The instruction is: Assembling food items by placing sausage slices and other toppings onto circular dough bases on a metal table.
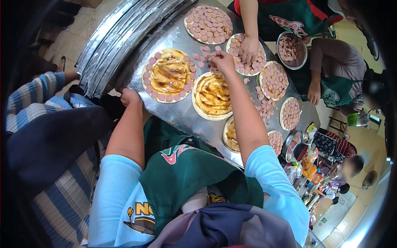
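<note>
My right hand reaches over the metal table with its fingers bent together in a pinch. It is above the far edge of a pizza base spread with orange-brown sauce; what the fingertips hold is hidden. Beside them lie loose pink sausage slices. To the left, another sauced pizza base has a ring of sausage slices along its rim. My left hand is closed at the table's near left edge, its fingers partly hidden. A third sauced base shows partly behind my right forearm.
A stack of plastic-wrapped trays stands at the left. Pizzas covered with slices lie at the far side and right. Across the table a person's hand presses on one; a steel bowl of slices is held beside it.
</note>
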{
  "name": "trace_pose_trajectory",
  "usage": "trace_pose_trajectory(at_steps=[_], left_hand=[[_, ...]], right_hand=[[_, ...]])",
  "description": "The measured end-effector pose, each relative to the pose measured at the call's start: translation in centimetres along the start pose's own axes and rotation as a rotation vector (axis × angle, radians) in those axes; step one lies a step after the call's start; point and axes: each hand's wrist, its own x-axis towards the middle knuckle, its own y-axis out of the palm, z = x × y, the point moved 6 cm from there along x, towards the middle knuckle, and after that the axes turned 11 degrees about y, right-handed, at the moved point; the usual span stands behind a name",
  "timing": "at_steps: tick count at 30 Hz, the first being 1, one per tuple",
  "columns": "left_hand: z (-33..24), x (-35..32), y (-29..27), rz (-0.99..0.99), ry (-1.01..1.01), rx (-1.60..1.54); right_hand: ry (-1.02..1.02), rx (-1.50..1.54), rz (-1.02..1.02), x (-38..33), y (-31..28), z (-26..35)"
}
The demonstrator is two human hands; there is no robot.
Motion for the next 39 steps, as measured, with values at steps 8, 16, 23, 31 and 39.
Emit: trace_pose_trajectory(at_steps=[8,16,23,31,39], left_hand=[[-1.1,-1.2,-0.5,0.028,-0.008,0.056],[-0.9,-1.2,-1.0,0.027,-0.037,0.083],[-0.7,-0.5,-0.4,0.042,0.01,0.131],[-1.2,-0.8,-0.7,0.035,-0.042,0.183],[0.5,1.0,0.2,0.036,-0.059,0.135]], right_hand=[[0.204,0.528,0.271,1.4,-0.7,-0.9],[0.207,0.415,0.258,0.1,2.1,1.0],[-0.05,-0.147,0.274,-0.7,9.6,5.6],[-0.504,-0.646,0.091,-0.5,14.6,8.5],[-0.674,-0.704,-0.045,-0.6,14.9,8.3]])
